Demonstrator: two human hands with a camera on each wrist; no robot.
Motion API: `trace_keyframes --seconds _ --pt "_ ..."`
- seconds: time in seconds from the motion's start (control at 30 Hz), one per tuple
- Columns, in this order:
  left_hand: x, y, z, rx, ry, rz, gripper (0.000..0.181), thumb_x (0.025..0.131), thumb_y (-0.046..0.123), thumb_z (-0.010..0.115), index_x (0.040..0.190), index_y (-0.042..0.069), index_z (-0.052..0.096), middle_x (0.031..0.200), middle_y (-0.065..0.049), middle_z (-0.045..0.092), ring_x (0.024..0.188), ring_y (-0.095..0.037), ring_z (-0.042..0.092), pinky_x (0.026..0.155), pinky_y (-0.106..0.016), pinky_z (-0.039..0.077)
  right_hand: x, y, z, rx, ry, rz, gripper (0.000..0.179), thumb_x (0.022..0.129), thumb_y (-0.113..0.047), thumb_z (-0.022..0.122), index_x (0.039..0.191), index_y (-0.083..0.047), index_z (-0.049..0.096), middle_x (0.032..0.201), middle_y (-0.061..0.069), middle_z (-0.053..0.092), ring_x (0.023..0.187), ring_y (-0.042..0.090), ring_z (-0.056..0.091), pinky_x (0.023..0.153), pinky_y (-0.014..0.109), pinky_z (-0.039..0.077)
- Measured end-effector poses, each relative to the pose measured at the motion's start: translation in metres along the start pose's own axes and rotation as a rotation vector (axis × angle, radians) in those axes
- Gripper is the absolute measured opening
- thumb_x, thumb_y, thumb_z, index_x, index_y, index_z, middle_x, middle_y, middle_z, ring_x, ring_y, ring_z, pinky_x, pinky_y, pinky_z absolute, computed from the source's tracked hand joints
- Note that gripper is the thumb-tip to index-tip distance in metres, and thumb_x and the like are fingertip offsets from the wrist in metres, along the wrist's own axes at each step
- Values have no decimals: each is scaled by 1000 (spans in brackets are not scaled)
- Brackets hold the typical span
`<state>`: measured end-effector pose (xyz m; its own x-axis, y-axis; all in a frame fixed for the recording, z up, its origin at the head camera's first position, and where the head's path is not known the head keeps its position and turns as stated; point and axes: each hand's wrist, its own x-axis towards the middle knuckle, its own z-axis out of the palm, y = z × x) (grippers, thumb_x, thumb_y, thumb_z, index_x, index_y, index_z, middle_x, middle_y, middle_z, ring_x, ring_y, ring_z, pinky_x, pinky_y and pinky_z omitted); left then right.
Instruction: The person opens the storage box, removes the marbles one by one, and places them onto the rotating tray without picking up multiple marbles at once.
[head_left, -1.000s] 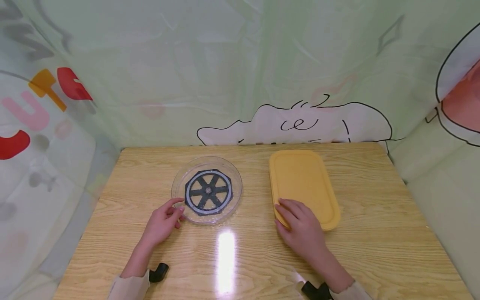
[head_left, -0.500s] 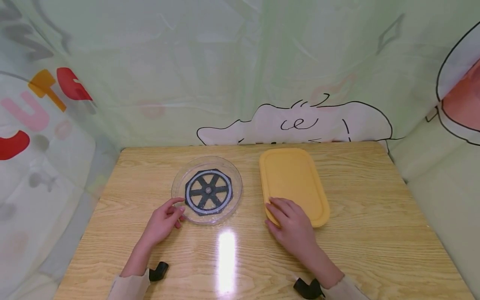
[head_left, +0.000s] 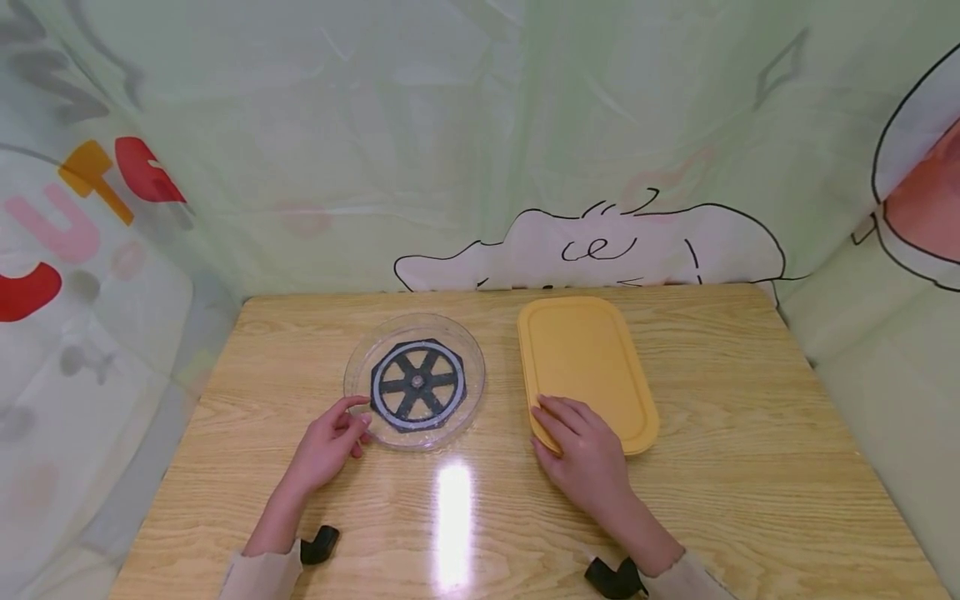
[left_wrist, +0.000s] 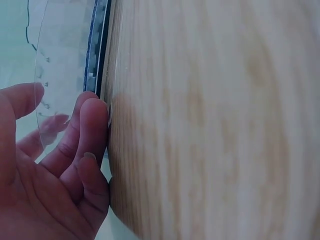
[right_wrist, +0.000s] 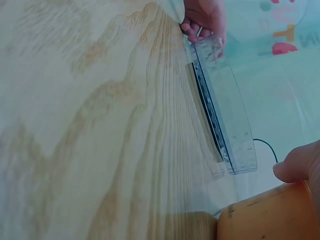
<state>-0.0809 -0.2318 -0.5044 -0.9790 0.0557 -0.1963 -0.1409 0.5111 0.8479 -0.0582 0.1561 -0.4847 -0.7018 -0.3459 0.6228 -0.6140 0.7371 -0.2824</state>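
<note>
**On the tabletop (head_left: pixel 735 433), a clear dish (head_left: pixel 475 375) and a yellow box (head_left: pixel 585 358) are lying side by side**

On the left, the left hand (head_left: pixel 330 450) is pinching the near-left rim of the clear dish between thumb and fingers; the left wrist view is showing fingertips against the see-through wall, low by the tabletop. A black spoked wheel (head_left: pixel 417 382) with a pale ring is lying flat at the middle of the dish, though whether inside or underneath, I cannot tell.

On the right, with a gap between, the yellow box is resting flat, its long side running near to far. The right hand (head_left: pixel 585 462) is gripping it by the near-left corner, fingers curling over the left edge.

Handling both well is probably calling for a gentle, level touch: a corner hold is likely to be turning the box rather than guiding it straight, so any sliding is best kept low and even. The smooth rim is looking slippery, so a steady pinch is seeming wiser than a hard squeeze.
</note>
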Motion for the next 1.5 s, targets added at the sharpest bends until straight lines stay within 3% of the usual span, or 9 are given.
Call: trace_keyframes --seconds 0.7,1.5 --pt "-1 2 0 -7 2 5 33 102 26 60 134 17 55 83 -7 65 64 -24 60 63 -31 52 2 -3 0 14 41 89 41 66 -14 89 105 -5 79 115 8 72 107 25 66 75 42 58" --pt "0 3 0 -9 -1 1 33 102 27 60 133 17 55 84 -7 65 64 -24 60 63 -31 52 8 -13 -6 46 -44 205 46 67 -17 92 109 -6 77 120 6 70 112 24 64 85 43 55"
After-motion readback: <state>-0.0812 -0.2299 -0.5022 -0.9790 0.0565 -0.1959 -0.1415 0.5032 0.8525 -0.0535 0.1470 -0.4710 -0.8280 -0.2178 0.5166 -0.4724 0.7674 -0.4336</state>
